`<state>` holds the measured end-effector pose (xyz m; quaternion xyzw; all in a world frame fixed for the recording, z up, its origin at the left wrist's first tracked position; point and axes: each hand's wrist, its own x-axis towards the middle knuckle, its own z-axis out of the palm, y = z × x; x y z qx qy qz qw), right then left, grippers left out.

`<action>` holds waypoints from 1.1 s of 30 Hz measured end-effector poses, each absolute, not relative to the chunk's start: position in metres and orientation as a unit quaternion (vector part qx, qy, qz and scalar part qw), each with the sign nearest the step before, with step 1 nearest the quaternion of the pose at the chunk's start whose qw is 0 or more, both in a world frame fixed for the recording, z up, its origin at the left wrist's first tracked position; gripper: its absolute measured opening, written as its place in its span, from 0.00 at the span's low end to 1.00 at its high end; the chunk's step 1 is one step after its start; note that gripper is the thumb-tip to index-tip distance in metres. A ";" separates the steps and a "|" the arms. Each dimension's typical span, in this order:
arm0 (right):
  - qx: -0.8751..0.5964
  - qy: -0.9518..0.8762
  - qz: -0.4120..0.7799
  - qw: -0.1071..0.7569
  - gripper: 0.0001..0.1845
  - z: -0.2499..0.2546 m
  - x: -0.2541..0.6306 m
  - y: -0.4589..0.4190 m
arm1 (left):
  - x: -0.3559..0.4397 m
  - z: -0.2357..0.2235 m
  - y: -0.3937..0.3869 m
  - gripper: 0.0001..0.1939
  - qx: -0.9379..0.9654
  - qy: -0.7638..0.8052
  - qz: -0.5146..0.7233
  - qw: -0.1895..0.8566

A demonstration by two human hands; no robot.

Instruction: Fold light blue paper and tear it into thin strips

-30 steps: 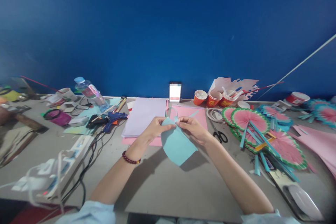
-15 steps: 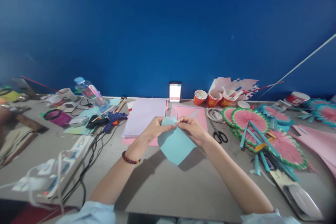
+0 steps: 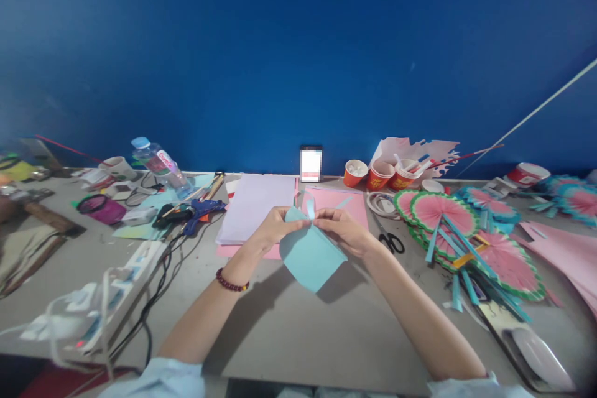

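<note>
A turquoise sheet of paper [image 3: 313, 261] hangs tilted above the middle of the table, one corner toward me. My left hand [image 3: 275, 224], with a dark bead bracelet on its wrist, pinches the sheet's upper left edge between thumb and fingers. On the other side, my right hand [image 3: 342, 227] has its thumb and fingers pressed together at the sheet's upper edge, close to the left thumb. Between the fingertips a narrow pale strip [image 3: 310, 206] rises from the paper. Whether the right fingers grip the strip or the sheet is hard to make out.
Behind the hands lie a lavender paper stack [image 3: 259, 202] and a pink sheet [image 3: 357, 205]. Black-handled scissors [image 3: 392, 242], red paper cups [image 3: 380, 175] and watermelon-patterned paper fans [image 3: 445, 214] are rightward. Leftward are a blue glue gun [image 3: 200, 211], a bottle [image 3: 163, 165] and a power strip [image 3: 124, 292].
The turquoise sheet has swung slightly left and its lower corner has risen a little. The pale strip, earlier curled in a loop behind the fingers, now stands up between them. Both hands have hardly moved.
</note>
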<state>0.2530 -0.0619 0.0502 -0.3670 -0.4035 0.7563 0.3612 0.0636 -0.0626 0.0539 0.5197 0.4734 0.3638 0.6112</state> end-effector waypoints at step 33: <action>-0.406 -0.458 0.710 0.349 0.17 0.046 0.253 -0.061 | 0.063 0.055 -0.064 0.18 0.523 0.506 0.336 0.597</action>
